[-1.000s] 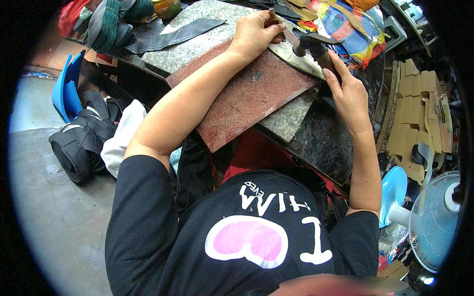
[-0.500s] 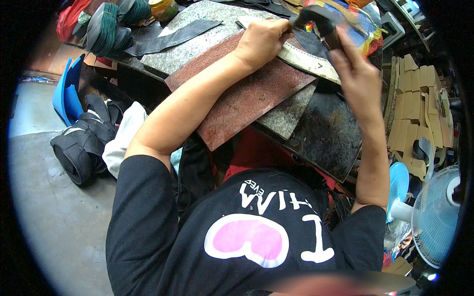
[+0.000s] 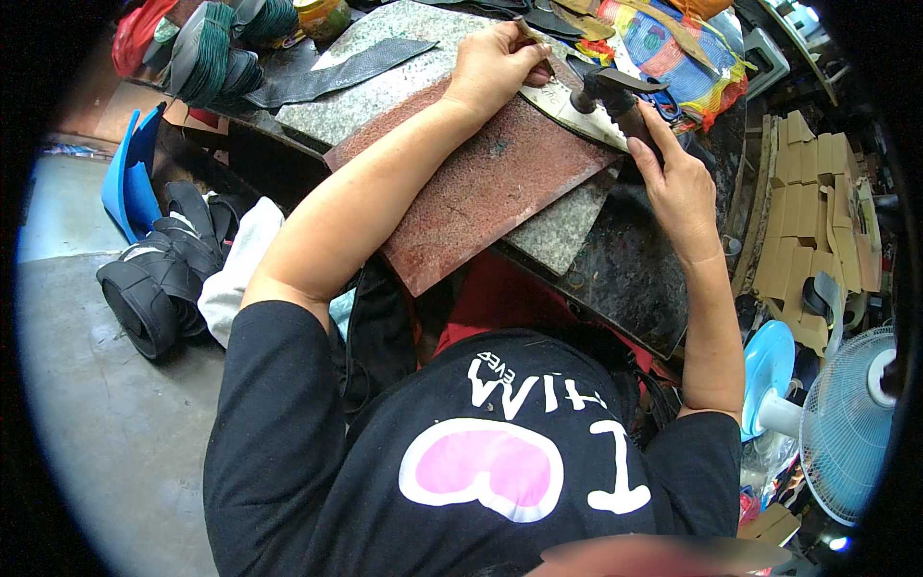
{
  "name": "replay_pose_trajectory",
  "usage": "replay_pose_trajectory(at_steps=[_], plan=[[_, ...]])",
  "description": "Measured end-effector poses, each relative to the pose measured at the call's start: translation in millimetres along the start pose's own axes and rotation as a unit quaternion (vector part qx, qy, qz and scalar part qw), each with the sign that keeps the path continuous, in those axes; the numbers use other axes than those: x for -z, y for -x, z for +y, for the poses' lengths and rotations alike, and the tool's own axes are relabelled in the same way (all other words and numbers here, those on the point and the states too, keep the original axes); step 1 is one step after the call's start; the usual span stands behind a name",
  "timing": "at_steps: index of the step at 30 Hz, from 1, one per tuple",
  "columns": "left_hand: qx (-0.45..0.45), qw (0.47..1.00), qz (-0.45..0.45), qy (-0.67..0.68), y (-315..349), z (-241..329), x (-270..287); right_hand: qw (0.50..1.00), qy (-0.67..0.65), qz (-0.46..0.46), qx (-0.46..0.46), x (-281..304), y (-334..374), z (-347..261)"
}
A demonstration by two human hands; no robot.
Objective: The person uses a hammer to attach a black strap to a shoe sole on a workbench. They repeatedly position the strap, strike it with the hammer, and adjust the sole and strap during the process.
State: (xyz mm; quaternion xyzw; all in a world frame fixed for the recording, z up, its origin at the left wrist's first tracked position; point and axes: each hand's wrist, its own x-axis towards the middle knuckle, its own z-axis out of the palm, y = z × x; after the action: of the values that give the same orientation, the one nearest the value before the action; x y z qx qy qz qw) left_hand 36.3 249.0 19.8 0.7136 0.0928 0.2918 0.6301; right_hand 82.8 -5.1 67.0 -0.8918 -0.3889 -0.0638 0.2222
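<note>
A hammer [image 3: 611, 93] has come nearer with the right hand [image 3: 681, 183] in half a second. The left hand [image 3: 488, 72] has shifted slightly left.

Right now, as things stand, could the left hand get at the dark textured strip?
Probably yes, once freed: the left hand pinches a small brown piece, but the dark strip lies to its left, with nothing seen blocking the way.

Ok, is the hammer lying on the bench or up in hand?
In hand: the right hand grips the hammer, which overlaps the pale strip in the view. Whether the two touch, I can't tell.
</note>
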Motion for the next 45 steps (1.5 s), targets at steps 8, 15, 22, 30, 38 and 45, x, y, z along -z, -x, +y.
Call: replay_pose_trajectory(at_steps=[8,15,22,30,38,45], plan=[[-0.076,0.993,-0.01,-0.095,7,6,-4,1.0,-0.022,0.001,0.009,-6,-1,16],[-0.235,0.927,-0.032,-0.29,10,14,-4,0.953,-0.222,0.166,0.126,74,-13,-26],[-0.335,0.885,-0.027,-0.321,13,19,-14,0.99,-0.098,0.074,0.076,39,-16,-19],[-0.119,0.974,-0.004,-0.193,5,4,-6,0.998,-0.008,0.013,0.054,4,2,14],[-0.003,0.999,-0.029,-0.019,0,-1,-3,1.0,-0.003,0.019,0.014,2,4,9],[-0.04,0.996,-0.021,-0.073,7,6,-9,0.999,-0.031,0.018,0.022,-2,2,15]])
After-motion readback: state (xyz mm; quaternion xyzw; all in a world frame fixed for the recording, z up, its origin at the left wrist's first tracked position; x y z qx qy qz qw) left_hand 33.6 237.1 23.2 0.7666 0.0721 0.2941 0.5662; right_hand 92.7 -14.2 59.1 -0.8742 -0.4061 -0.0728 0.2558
